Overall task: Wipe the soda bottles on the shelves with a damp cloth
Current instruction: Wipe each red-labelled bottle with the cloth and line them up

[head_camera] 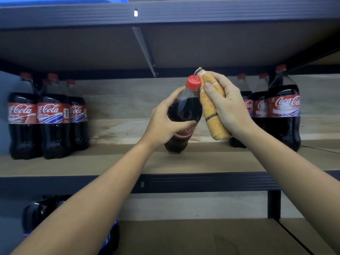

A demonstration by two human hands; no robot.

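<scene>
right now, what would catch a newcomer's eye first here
Dead centre, the left hand grips a tilted cola bottle with a red cap, while the right hand holds a rolled yellow cloth against its neck. More cola bottles stand at the shelf's left and right.

The left hand (pixel 165 118) gripped a tilted cola bottle (pixel 184 115) above the middle shelf (pixel 92 162). The right hand (pixel 226 105) held a rolled yellow cloth (pixel 211 115) against the bottle's neck, just beside the red cap (pixel 193 82). More bottles stood at the left (pixel 46 116) and at the right (pixel 281 111).
</scene>
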